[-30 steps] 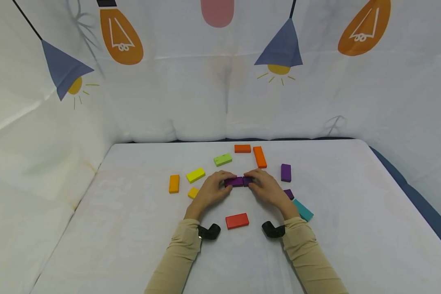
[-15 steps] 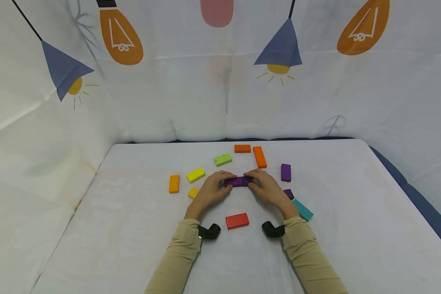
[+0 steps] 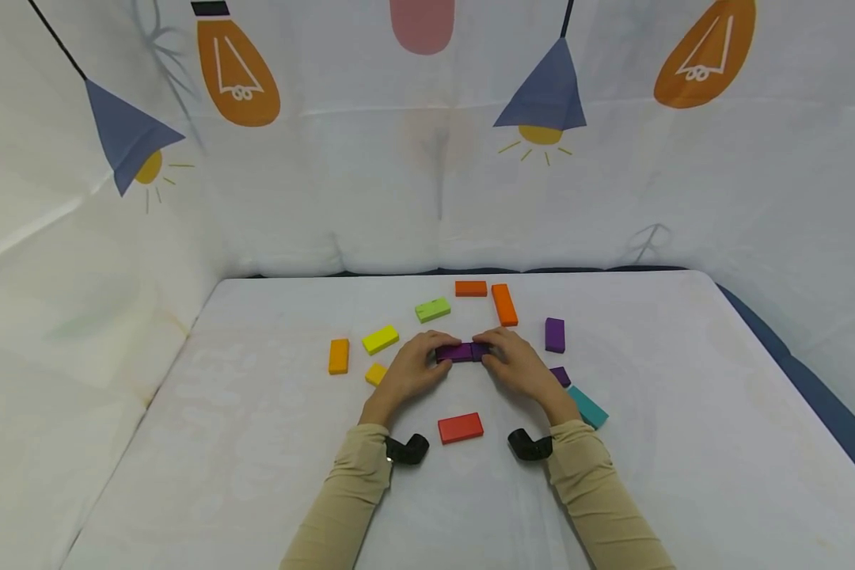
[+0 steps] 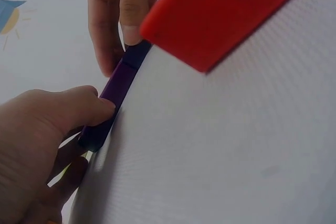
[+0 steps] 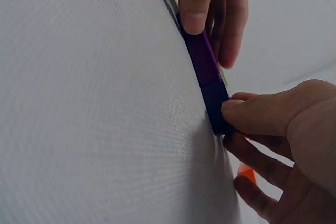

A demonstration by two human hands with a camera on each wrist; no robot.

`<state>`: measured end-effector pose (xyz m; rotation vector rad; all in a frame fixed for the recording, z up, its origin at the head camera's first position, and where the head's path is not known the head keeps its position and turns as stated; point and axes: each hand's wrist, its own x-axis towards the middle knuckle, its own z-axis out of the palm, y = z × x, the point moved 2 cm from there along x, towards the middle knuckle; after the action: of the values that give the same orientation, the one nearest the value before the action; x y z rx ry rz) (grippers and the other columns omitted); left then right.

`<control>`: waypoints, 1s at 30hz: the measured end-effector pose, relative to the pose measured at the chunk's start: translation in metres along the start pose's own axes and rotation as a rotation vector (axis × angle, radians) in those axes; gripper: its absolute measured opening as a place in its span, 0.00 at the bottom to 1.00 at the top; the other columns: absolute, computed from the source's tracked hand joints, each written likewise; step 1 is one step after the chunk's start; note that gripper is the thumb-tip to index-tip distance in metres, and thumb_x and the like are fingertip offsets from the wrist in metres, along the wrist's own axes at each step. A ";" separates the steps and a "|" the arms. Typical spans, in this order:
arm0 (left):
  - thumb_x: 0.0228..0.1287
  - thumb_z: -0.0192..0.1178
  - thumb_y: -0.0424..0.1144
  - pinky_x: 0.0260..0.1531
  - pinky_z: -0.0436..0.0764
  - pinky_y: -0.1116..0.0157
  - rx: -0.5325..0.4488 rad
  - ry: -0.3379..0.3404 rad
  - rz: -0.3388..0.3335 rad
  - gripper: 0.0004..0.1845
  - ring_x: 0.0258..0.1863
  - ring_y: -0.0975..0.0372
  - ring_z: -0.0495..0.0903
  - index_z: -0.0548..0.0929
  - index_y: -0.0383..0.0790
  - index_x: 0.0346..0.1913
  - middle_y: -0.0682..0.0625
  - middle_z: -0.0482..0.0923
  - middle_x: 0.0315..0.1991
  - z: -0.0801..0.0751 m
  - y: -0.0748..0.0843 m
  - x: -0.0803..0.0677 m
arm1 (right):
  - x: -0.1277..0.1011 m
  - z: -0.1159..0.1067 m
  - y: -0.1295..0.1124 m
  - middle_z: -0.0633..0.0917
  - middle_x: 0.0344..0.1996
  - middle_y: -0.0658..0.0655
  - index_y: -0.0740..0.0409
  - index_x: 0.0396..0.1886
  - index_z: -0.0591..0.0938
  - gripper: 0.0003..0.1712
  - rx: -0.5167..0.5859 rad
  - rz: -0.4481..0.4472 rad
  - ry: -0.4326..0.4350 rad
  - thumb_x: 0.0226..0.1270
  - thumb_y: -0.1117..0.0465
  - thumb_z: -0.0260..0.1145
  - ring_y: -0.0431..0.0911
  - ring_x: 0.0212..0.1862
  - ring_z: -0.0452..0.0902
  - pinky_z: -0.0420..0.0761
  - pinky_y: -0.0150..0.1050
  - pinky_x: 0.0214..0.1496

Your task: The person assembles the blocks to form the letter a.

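A purple block (image 3: 454,353) and a shorter-looking dark violet block (image 3: 478,351) lie end to end on the white table, forming one straight row. My left hand (image 3: 409,368) pinches the purple block near its outer end, thumb on the near face, as the left wrist view shows on the purple block (image 4: 118,84). From the other side my right hand (image 3: 520,368) pinches the dark violet block (image 5: 215,99) between thumb and fingers. In the right wrist view the ends of both blocks meet. Part of the dark violet block is covered by fingers in the head view.
A red block (image 3: 461,428) lies between the forearms. Yellow (image 3: 381,340), amber (image 3: 338,356), lime (image 3: 433,309) and orange (image 3: 504,305) blocks lie around the hands. A purple piece (image 3: 554,335) and a teal block (image 3: 588,408) are at right. A printed white cloth hangs behind.
The thin gap between the two held blocks has narrowed slightly since a second ago. Both hands keep the same place and hold.
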<state>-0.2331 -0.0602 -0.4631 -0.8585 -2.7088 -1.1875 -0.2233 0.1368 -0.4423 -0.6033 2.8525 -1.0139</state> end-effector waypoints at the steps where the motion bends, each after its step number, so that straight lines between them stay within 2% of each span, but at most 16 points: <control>1: 0.55 0.60 0.37 0.54 0.70 0.66 0.001 -0.001 -0.001 0.18 0.49 0.67 0.71 0.76 0.51 0.50 0.57 0.76 0.48 0.000 0.001 0.000 | 0.000 0.000 0.000 0.76 0.50 0.54 0.52 0.54 0.73 0.20 0.000 0.002 -0.001 0.61 0.63 0.58 0.49 0.55 0.69 0.68 0.48 0.59; 12: 0.55 0.60 0.36 0.53 0.70 0.65 0.020 0.004 0.008 0.18 0.49 0.65 0.72 0.76 0.50 0.50 0.56 0.76 0.48 0.000 0.003 0.000 | -0.001 0.000 0.000 0.75 0.50 0.53 0.52 0.54 0.73 0.20 0.001 -0.004 -0.003 0.61 0.62 0.57 0.49 0.55 0.69 0.68 0.49 0.58; 22: 0.57 0.58 0.37 0.55 0.69 0.66 -0.005 0.001 -0.005 0.18 0.51 0.66 0.71 0.75 0.50 0.52 0.57 0.74 0.49 -0.001 0.004 0.001 | 0.001 -0.002 0.000 0.75 0.50 0.54 0.53 0.55 0.73 0.20 0.009 -0.009 -0.006 0.61 0.63 0.58 0.49 0.55 0.69 0.67 0.49 0.59; 25: 0.60 0.54 0.38 0.54 0.70 0.65 -0.043 0.031 -0.008 0.17 0.50 0.65 0.72 0.74 0.50 0.53 0.56 0.73 0.50 -0.001 0.003 0.002 | 0.000 -0.002 0.000 0.75 0.50 0.54 0.53 0.54 0.73 0.20 0.010 -0.005 -0.005 0.61 0.63 0.58 0.49 0.55 0.69 0.67 0.49 0.59; 30: 0.64 0.50 0.41 0.52 0.71 0.63 -0.172 0.138 -0.083 0.14 0.49 0.66 0.72 0.74 0.55 0.52 0.59 0.73 0.49 -0.007 0.002 0.000 | 0.000 -0.002 0.001 0.75 0.51 0.54 0.52 0.54 0.73 0.20 0.013 0.001 -0.011 0.61 0.62 0.58 0.49 0.56 0.69 0.67 0.49 0.59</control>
<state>-0.2329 -0.0637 -0.4570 -0.6583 -2.5847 -1.4558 -0.2235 0.1386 -0.4416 -0.6048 2.8346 -1.0249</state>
